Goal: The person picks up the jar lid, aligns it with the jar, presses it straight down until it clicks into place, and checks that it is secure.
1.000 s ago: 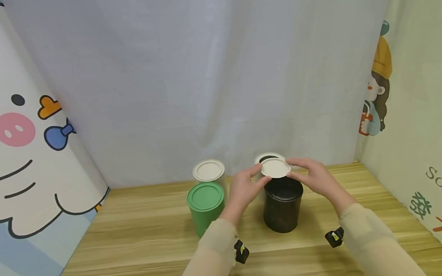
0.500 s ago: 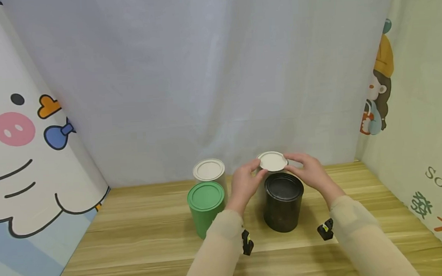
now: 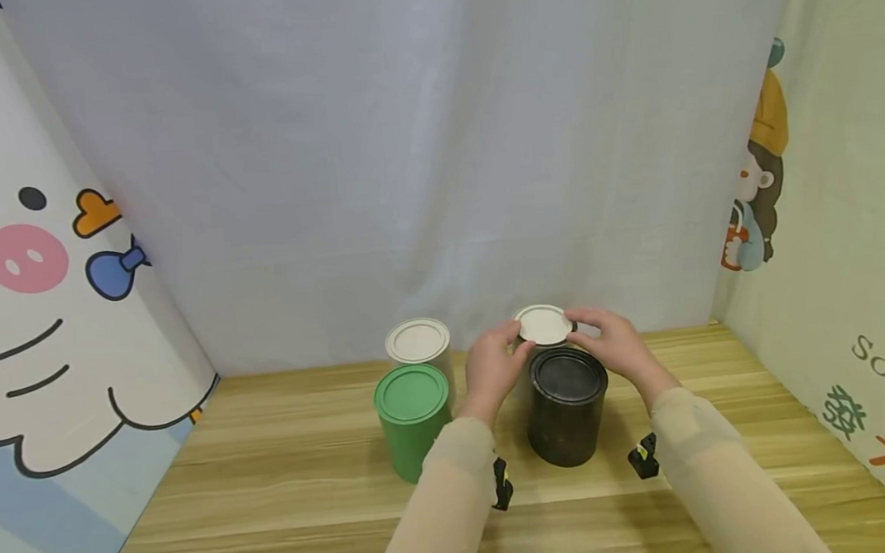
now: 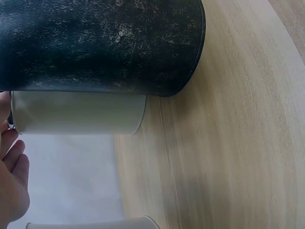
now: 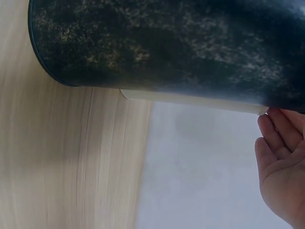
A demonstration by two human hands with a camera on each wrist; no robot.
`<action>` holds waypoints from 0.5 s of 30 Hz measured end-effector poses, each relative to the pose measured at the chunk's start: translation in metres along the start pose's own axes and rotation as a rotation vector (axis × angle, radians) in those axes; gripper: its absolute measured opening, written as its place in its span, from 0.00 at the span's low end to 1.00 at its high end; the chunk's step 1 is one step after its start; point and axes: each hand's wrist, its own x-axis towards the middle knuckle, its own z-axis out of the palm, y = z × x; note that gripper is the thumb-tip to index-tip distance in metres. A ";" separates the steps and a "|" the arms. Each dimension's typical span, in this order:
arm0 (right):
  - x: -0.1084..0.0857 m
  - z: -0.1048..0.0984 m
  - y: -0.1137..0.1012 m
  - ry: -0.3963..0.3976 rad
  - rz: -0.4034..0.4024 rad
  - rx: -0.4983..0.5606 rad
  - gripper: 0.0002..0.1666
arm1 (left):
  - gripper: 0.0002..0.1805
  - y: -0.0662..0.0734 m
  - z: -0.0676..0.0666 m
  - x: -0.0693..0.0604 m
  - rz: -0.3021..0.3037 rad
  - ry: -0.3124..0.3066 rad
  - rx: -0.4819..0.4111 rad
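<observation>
A round white lid [image 3: 544,325] lies on the mouth of the rear right white can [image 4: 78,113]. Thumb and fingers of my left hand [image 3: 491,367] pinch the lid's left edge. On the opposite edge my right hand [image 3: 616,347] pinches it the same way. A dark gap shows under the lid's right side, so it sits slightly off the rim there. In front stands a black can [image 3: 568,420] with a black lid, hiding most of the white can in the head view. Both wrist views show the black can's mottled side, with fingertips partly hidden.
Left of my left forearm stands a green lidded can [image 3: 413,424]. Just behind it is another white can [image 3: 419,343] with its lid on. A grey-white curtain [image 3: 295,192] hangs along the back of the wooden table [image 3: 273,477]; printed cloths line both sides.
Both hands have carried the white lid back and down from above the black can onto the rear white can's mouth. In the last half second it has shifted slightly left.
</observation>
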 end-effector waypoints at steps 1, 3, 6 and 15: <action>0.000 0.000 0.000 -0.002 0.004 0.001 0.24 | 0.21 0.000 0.000 0.000 -0.005 -0.005 0.008; 0.001 0.001 0.001 -0.006 0.007 -0.004 0.24 | 0.21 0.000 0.000 0.001 -0.013 -0.015 0.021; 0.002 0.002 0.002 -0.011 0.010 -0.017 0.24 | 0.22 0.001 0.000 0.003 -0.025 -0.036 0.042; 0.005 0.002 0.006 -0.019 0.014 -0.026 0.24 | 0.19 0.003 0.000 0.008 -0.013 -0.081 0.146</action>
